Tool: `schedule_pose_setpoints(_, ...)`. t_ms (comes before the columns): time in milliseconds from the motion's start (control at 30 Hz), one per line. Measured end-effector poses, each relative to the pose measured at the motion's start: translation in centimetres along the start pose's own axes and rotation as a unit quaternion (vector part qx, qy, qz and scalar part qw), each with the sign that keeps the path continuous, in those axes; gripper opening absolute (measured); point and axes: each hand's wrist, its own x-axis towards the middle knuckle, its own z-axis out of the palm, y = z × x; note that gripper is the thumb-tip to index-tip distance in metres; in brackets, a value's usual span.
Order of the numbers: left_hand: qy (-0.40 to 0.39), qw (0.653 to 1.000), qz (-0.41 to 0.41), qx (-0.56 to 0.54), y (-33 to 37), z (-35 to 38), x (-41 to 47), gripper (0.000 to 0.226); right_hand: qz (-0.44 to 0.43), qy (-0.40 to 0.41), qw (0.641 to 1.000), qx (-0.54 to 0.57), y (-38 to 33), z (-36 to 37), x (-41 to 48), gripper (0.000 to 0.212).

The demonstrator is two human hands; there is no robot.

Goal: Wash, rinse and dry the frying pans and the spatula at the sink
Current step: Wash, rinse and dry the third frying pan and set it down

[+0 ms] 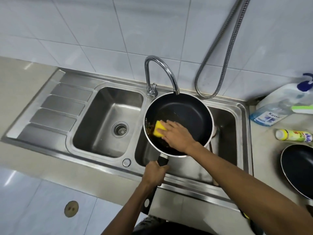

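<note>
early wash stage: left hand (155,173) clamped round handle of frying pan (183,114) held over right sink basin (227,119), right hand (176,134) presses yellow sponge (158,129) into brown residue; second pan (298,168) waits on counter, spatula not visible.

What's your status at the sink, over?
Left hand grips pan handle over right basin. Right hand holds sponge on brown residue. Second pan on counter. Faucet close above rim.
</note>
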Motion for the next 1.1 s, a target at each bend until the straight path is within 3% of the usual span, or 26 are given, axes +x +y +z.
schedule_pose_setpoints(100,-0.013,1.000,-0.002,0.005,-0.2,-1.0,-0.2,0.030,0.092,0.009,0.996,0.002,2.1,-1.3,2.2,0.046)
schedule_pose_setpoints(200,-0.016,1.000,0.002,0.010,-0.4,-2.1,0.2,0.033,0.128,-0.007,0.992,0.001,4.5,-1.6,0.9,0.044)
schedule_pose_setpoints(433,0.010,0.999,0.013,0.043,0.3,-2.5,0.8,0.042,0.045,-0.023,0.998,0.026,0.2,0.7,-3.0,0.043)
schedule_pose_setpoints(600,-0.026,0.999,0.000,0.034,0.2,-2.2,0.9,0.027,0.118,-0.035,0.991,0.050,1.4,-0.1,2.3,0.049)
schedule_pose_setpoints(733,-0.035,0.999,-0.003,0.033,-0.2,-2.6,1.3,0.023,0.164,-0.046,0.985,0.032,5.6,0.0,1.1,0.050)
schedule_pose_setpoints(900,-0.020,0.999,0.003,0.046,-0.2,-2.6,1.7,0.029,0.115,-0.012,0.991,0.065,3.1,1.7,-4.7,0.050)
schedule_pose_setpoints(1100,-0.008,0.997,0.019,0.079,0.3,-1.4,1.0,0.031,0.108,-0.015,0.990,0.086,-0.1,0.6,1.2,0.050)
